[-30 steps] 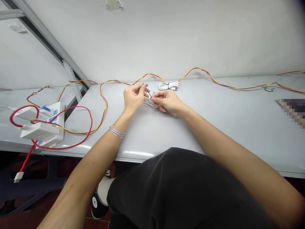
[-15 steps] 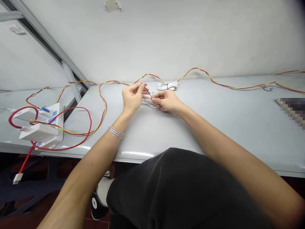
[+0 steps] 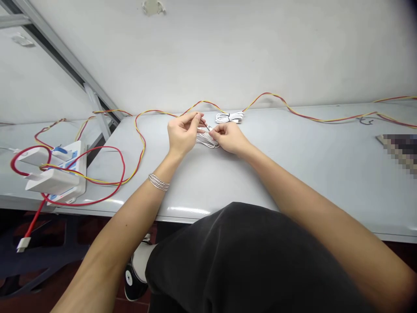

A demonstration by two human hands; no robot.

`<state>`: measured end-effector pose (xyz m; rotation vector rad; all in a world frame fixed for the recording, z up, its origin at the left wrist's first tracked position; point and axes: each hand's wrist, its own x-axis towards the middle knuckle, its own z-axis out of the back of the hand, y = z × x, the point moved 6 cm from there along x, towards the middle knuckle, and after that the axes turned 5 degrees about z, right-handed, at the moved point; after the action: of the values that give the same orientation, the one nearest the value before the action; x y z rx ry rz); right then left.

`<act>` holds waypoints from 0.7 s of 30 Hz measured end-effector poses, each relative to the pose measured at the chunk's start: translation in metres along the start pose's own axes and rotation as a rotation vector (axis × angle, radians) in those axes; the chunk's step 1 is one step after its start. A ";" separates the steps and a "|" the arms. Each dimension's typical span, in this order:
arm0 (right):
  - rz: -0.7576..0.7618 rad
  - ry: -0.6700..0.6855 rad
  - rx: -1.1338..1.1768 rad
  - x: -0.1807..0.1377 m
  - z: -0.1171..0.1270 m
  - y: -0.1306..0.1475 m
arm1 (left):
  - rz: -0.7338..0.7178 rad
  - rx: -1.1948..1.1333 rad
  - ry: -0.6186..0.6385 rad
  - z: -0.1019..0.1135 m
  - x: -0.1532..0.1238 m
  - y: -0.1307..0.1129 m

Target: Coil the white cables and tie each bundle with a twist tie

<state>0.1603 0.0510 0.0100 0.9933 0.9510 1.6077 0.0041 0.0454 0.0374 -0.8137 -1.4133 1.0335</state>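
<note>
Between thumb and finger, my left hand [image 3: 182, 134] pinches one end of a thin dark twist tie [image 3: 205, 124]. The other end is pinched by my right hand [image 3: 230, 137], so the tie runs in a slant from one hand to the other. Just below the tie, partly covered by my fingers, is a coiled white cable [image 3: 207, 141]; whether the fingers also touch it I cannot tell. Behind my right hand, near the wall, lies a second white cable bundle [image 3: 229, 117], bound at its middle with a dark tie.
At the left stands a white power strip [image 3: 76, 187] with white adapters [image 3: 55, 180] and a red cable [image 3: 123, 163]. A twisted red and yellow wire [image 3: 286, 104] runs along the wall. Loose dark ties [image 3: 366, 121] and a blurred object [image 3: 400, 150] lie at right on the grey table [image 3: 309, 165].
Both hands have shifted slightly to the right, with the twist tie still between them. The coil beneath has also moved a little to the right.
</note>
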 end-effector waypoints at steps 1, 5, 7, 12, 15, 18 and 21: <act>-0.003 -0.009 -0.013 0.000 0.001 0.000 | -0.012 0.001 0.003 -0.001 -0.001 -0.001; 0.006 -0.022 -0.041 0.000 0.003 -0.001 | -0.021 0.007 0.004 -0.002 -0.002 -0.001; 0.024 -0.021 -0.035 0.001 0.003 -0.001 | -0.021 -0.004 0.001 -0.001 -0.001 0.000; 0.056 -0.035 -0.006 0.000 0.003 0.002 | 0.016 -0.014 -0.015 0.003 0.002 0.006; 0.000 -0.034 0.077 -0.001 0.002 0.000 | 0.016 -0.047 -0.007 0.004 0.003 0.007; -0.033 -0.032 0.125 -0.001 0.000 -0.001 | 0.034 -0.055 0.011 0.002 0.004 0.009; -0.024 -0.044 0.152 -0.001 0.000 -0.001 | 0.065 -0.081 0.024 0.000 0.005 0.012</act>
<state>0.1608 0.0503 0.0088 1.1126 1.0630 1.5047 0.0028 0.0543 0.0284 -0.9330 -1.4233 1.0175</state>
